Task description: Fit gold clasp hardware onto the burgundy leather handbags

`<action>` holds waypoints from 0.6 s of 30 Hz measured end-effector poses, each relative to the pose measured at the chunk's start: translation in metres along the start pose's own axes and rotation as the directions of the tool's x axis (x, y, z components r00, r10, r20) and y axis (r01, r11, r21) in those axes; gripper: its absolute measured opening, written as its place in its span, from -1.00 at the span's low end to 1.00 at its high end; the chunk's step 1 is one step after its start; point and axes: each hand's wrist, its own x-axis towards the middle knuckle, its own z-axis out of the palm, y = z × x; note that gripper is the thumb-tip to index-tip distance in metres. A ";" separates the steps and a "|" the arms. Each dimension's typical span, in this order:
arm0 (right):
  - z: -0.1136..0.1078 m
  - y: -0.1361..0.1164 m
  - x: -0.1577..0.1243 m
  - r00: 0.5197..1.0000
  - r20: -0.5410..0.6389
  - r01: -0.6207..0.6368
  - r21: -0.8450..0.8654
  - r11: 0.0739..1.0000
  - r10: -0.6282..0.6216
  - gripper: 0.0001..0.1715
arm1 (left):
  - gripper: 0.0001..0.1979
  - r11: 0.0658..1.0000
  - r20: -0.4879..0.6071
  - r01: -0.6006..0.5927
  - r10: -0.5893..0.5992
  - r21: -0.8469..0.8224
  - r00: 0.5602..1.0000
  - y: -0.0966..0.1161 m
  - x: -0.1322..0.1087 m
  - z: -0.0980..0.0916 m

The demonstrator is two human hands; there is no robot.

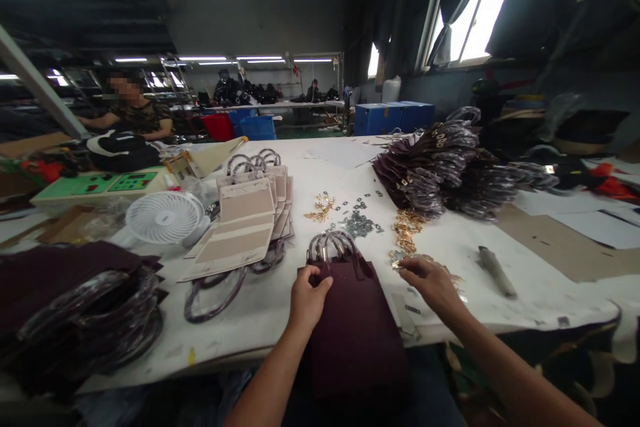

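Note:
A dark maroon handbag panel [356, 327] hangs over the table's near edge in front of me, its plastic-wrapped handles [333, 245] at the top. My left hand [310, 293] pinches the panel's upper left edge, thumb in front, just below the handles. To the right, my right hand [430, 280] reaches over the table with thumb and fingertips closed on a small gold metal fitting [396, 265]. Its fingers partly hide what they hold. More gold fittings [407, 230] lie in a heap just beyond that hand. Small grey metal plates [359, 221] are scattered behind the handles.
Beige panels with handles [235, 230] are stacked left of centre, beside a white fan [165, 217]. Maroon panels [75, 313] pile up at the near left, wrapped ones [430, 167] at the back right. A grey-wrapped tool [497, 271] lies right. A co-worker [135, 110] sits far left.

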 end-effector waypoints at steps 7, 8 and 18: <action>0.055 -0.045 -0.030 0.995 0.096 0.001 0.297 0.955 -0.031 -0.47 | -0.70 0.997 -0.092 0.045 -0.050 -0.058 0.995 0.002 -0.013 0.007; 0.065 -0.052 -0.033 0.992 0.116 0.020 0.305 0.952 -0.058 -0.44 | -0.69 0.995 -0.112 0.049 -0.059 -0.086 0.992 0.002 -0.014 0.008; 0.091 -0.049 -0.032 0.945 0.229 0.276 -0.173 0.945 -0.234 -0.82 | -0.69 0.871 -0.094 0.151 -0.219 -0.467 0.971 -0.021 -0.013 0.007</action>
